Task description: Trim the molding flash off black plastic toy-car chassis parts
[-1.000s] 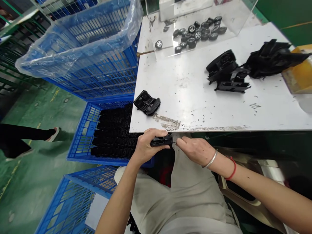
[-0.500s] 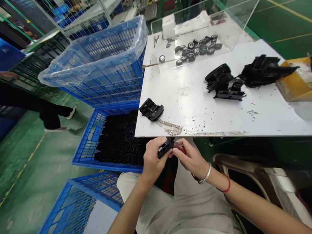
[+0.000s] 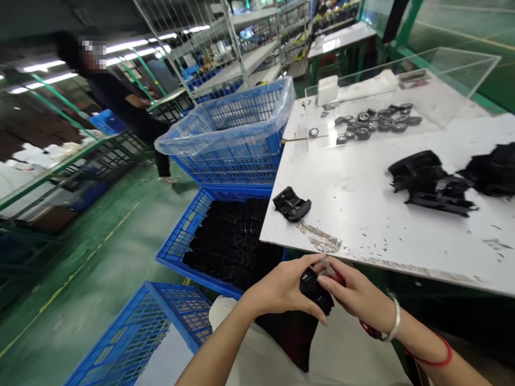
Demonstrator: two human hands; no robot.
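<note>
both hands are down below the near edge of the white worktop, over the lap. left hand has its grip curled round a small black plastic part, thumb on top, fingers underneath. right hand is right against it, grip pinched on a little red-handled tool, and the metal tip sits at the top edge of the part. can't tell what kind of tool it is, most of it is hidden by the fingers. silver bangle and a red string on the right wrist.

on the worktop near its left edge there's another black part lying by itself. further along toward the right edge is a heap of bigger black mouldings. at the far side a bunch of toy wheels sit under a clear acrylic cover.

on the floor next to the worktop's left edge: a blue crate packed with black parts, a bag-lined blue crate behind it, and another blue crate closest to me. a person in dark clothes stands further off by the shelving.
</note>
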